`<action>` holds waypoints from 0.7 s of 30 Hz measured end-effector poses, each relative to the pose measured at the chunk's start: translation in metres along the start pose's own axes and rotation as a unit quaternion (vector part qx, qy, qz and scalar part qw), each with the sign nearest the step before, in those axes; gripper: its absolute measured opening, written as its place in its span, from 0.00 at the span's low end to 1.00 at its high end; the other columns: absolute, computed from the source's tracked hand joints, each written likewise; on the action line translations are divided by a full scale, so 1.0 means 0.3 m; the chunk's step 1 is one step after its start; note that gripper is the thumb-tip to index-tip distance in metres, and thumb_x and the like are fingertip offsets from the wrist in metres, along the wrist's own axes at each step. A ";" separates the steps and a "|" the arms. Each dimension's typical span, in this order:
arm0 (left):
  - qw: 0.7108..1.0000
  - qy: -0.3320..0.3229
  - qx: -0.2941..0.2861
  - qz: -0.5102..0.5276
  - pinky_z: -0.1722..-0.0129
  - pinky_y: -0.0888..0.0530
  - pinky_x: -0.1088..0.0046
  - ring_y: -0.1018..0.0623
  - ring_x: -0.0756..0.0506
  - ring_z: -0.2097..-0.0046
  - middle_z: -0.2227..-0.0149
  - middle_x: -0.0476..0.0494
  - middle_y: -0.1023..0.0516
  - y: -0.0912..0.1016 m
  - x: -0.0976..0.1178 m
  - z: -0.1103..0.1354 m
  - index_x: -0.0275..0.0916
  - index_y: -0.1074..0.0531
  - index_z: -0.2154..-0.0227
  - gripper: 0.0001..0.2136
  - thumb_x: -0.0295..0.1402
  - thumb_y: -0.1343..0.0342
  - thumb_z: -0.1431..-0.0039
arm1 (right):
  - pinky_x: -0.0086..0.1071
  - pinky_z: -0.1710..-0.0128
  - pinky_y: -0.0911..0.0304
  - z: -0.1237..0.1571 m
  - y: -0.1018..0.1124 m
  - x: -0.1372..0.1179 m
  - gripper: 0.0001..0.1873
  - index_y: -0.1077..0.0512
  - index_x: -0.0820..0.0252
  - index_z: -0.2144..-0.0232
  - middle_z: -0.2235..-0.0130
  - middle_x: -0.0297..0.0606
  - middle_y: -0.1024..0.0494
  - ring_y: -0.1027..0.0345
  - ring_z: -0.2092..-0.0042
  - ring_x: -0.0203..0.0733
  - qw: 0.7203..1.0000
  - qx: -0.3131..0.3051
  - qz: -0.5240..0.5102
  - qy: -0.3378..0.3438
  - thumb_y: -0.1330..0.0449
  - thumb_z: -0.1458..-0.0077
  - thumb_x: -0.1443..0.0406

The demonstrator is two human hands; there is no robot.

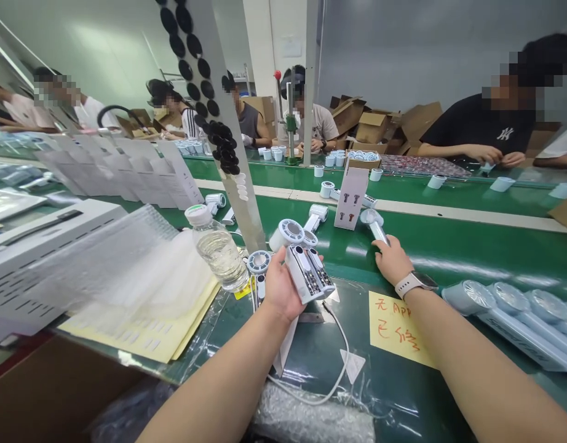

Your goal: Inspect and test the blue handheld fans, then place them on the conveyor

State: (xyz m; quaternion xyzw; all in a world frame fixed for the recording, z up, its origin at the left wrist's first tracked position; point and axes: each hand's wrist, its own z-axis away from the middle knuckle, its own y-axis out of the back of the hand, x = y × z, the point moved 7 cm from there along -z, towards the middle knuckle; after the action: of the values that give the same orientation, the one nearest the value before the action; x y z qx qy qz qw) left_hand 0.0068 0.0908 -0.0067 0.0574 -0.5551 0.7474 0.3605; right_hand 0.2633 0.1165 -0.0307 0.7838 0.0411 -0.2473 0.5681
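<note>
My left hand (282, 289) is closed around a pair of pale-blue handheld fans (306, 271), shaped like small hair dryers. Their round heads point away, and the handles lie side by side with circuit parts exposed. Out to the right, my right hand (393, 261) has its fingers around the handle of another handheld fan (372, 219), at the green conveyor belt. Beside my left hand rests a further fan (259, 263), partly hidden by it. A white cable (345, 351) curves over the bench below my left hand.
A water bottle (219, 252) stands left, by sheets and a slanted post (244, 209). A small printed box (352, 200) stands on the belt (477, 246). Several fans (518, 326) lie at right, near a yellow handwritten note (394, 326). Co-workers sit across the belt.
</note>
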 end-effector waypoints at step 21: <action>0.982 -0.150 -0.115 -0.008 0.63 0.22 0.64 0.19 0.40 0.62 0.64 0.38 0.17 -0.031 0.089 0.028 0.37 0.24 0.69 0.14 0.44 0.41 0.50 | 0.45 0.59 0.32 0.460 0.035 -0.347 0.19 0.33 0.54 0.48 0.59 0.43 0.19 0.24 0.62 0.50 0.910 -0.132 -0.393 0.004 0.45 0.39 0.55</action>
State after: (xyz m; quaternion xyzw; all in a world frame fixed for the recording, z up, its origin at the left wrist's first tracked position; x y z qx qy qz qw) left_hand -0.0098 0.0975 0.0169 0.1318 -0.6846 0.6585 0.2834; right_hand 0.1290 0.0095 -0.0085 0.6232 0.3809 -0.4397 0.5227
